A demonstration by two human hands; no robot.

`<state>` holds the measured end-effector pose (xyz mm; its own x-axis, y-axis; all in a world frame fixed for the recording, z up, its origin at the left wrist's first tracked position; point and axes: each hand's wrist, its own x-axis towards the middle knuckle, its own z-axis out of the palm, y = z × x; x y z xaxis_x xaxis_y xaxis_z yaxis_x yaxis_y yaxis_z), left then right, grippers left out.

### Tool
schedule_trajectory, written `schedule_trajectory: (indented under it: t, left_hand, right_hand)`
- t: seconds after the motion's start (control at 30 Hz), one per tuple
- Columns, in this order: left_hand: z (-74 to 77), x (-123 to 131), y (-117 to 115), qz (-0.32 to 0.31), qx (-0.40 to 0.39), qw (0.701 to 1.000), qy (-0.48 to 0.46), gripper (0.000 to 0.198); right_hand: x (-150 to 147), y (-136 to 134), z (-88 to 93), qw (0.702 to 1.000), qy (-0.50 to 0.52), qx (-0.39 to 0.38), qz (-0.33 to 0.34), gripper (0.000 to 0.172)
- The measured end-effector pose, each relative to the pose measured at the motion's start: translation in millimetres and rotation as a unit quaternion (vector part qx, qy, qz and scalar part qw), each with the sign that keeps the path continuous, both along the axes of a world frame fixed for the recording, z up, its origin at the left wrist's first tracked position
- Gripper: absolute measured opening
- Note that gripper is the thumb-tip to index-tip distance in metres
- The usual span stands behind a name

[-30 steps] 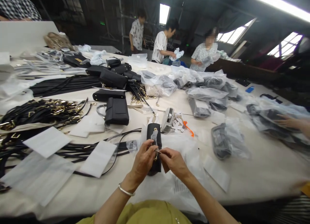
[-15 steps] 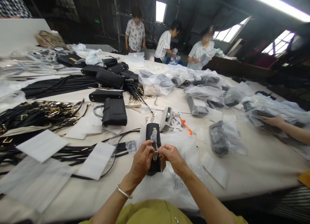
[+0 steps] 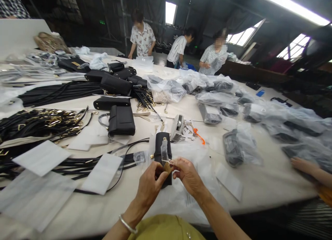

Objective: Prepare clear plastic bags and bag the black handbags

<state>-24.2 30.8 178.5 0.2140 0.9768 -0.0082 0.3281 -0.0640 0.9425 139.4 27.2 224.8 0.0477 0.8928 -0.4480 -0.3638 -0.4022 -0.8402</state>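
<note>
A small black bag (image 3: 163, 143) with gold fittings lies upright in front of me on clear plastic. A strip of translucent film (image 3: 164, 150) covers part of its front. My left hand (image 3: 150, 183) is closed at the bag's lower part, its thumb and finger pinching a brown tag (image 3: 167, 167). A thin white string (image 3: 166, 160) runs above the tag. The string's right end is pinched between the fingertips of my right hand (image 3: 188, 174). My palms hide the bag's lower left edge.
Black straps (image 3: 38, 124) with gold clips and white sheets (image 3: 41, 157) cover the left. Another black bag (image 3: 121, 120) stands nearby. A grey-white dispenser (image 3: 177, 128) and orange piece (image 3: 199, 136) lie beyond. Plastic-wrapped bags (image 3: 234, 148) fill the right, where a co-worker's hand (image 3: 306, 165) reaches in.
My left hand has moved down and left, off the film, and the brown tag now shows between my hands. The co-worker's hand at right has moved lower. One person at the back leans forward.
</note>
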Motion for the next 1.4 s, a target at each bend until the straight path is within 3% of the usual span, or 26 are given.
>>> schedule_trajectory:
  t: [0.1,0.17,0.23,0.37,0.6,0.73,0.93,1.07,1.2,1.3,1.4]
  left_hand:
    - [10.0,4,0,-0.032,-0.111,0.991,-0.062,0.023]
    - [13.8,5,1,-0.058,-0.135,0.986,-0.083,0.028]
    - [14.8,5,2,-0.076,-0.11,0.989,-0.07,0.029]
    - [10.2,4,2,-0.07,-0.05,0.996,-0.033,0.011]
    - [4.4,0,7,-0.066,-0.047,0.995,-0.056,0.014]
    - [1.5,0,11,-0.022,-0.088,0.989,-0.117,0.02]
    - [-8.5,13,5,0.061,-0.214,0.929,-0.295,0.033]
    - [-7.5,21,1,0.1,-0.257,0.884,-0.378,0.04]
    - [-2.7,26,1,0.104,-0.27,0.862,-0.417,0.042]
    - [-2.1,24,3,0.091,-0.266,0.868,-0.41,0.041]
    - [-4.7,13,5,0.053,-0.255,0.897,-0.358,0.038]
  right_hand:
    - [-4,-4,-0.8,0.999,0.034,-0.011,-0.011,0.02]
    - [-6,-7,-3.1,0.998,0.05,-0.025,-0.02,0.023]
    - [-9,-10,-5.5,0.997,0.057,-0.037,-0.031,0.027]
    - [-11,-13,-8.7,0.996,0.059,-0.05,-0.043,0.029]
    - [-13,-16,-9.2,0.995,0.049,-0.054,-0.062,0.028]
    - [-14,-16,-10.3,0.994,0.046,-0.061,-0.074,0.026]
    - [-22,-18,-21.5,0.994,0.028,-0.083,-0.067,0.022]
    - [-28,-18,-28.3,0.992,0.021,-0.11,-0.064,0.024]
    - [-31,-16,-27.7,0.991,0.026,-0.109,-0.075,0.026]
    - [-30,-17,-25.5,0.992,0.021,-0.088,-0.091,0.028]
    - [-21,-17,-24.1,0.99,-0.031,-0.054,-0.128,0.03]
